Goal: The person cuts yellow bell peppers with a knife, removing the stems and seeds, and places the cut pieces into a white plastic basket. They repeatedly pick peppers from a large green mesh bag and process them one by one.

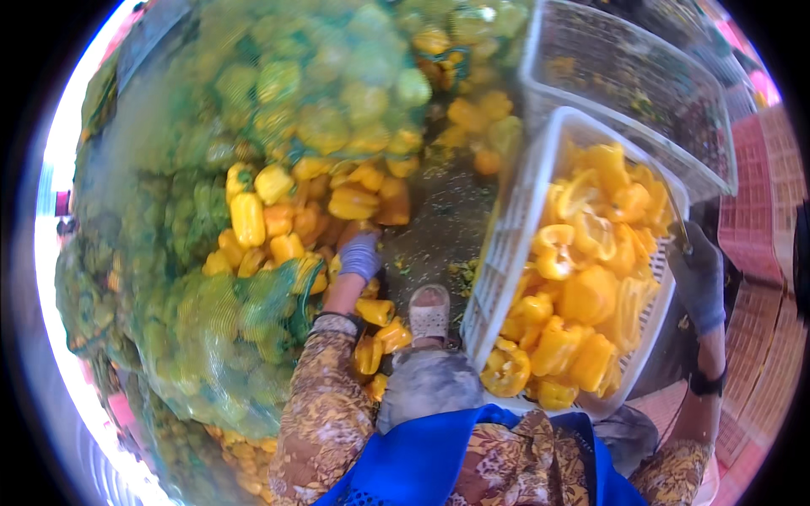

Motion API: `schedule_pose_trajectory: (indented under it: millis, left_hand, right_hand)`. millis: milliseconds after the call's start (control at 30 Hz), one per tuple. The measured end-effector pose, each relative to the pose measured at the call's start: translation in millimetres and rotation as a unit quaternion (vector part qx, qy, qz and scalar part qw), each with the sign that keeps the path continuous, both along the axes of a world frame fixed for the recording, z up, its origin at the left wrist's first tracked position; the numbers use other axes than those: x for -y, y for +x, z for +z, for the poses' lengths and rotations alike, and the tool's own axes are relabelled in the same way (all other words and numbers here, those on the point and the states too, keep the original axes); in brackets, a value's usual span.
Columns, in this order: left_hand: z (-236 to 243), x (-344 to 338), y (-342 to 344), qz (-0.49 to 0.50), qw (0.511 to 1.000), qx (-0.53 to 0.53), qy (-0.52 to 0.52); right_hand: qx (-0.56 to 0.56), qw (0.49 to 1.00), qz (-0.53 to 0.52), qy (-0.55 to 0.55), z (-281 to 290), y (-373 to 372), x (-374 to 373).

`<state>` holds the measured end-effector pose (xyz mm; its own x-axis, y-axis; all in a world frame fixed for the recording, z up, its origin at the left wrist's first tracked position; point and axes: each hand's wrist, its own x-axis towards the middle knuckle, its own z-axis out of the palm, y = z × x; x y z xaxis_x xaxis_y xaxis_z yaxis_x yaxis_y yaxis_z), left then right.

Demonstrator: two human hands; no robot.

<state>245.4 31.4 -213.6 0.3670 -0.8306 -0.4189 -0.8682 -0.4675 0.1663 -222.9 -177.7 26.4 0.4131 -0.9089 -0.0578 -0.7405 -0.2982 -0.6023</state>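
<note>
My left hand, in a lavender glove, reaches into a pile of loose yellow peppers spilling between green mesh sacks; its fingertips are against the peppers and partly hidden, so their grip is unclear. At the right, my right hand, in a grey glove, is closed on a thin knife beside the rim of a white plastic crate. That crate holds a heap of yellow peppers, many cut open.
A second pale crate with scraps lies behind the full one. Pink crates stand at the far right. More stacked pepper sacks fill the back and left. Scraps lie on the dark floor near my sandaled foot.
</note>
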Motion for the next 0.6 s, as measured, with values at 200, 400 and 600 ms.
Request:
schedule_pose_trajectory:
  millis: [200,400,600]
  left_hand:
    - [-58.8,23.4,-4.2,-0.046,0.995,0.083,-0.036]
    - [-74.4,101.2,15.3,-0.114,0.985,0.122,-0.031]
    - [-102.2,137.8,15.6,-0.336,0.921,0.198,0.002]
  right_hand:
    - [-0.051,0.997,0.052,0.001,14.6,57.7,-31.6]
    - [-0.059,0.996,0.001,0.072,16.4,73.4,-56.9]
    - [-0.067,0.992,0.024,0.101,17.2,90.1,-73.2]
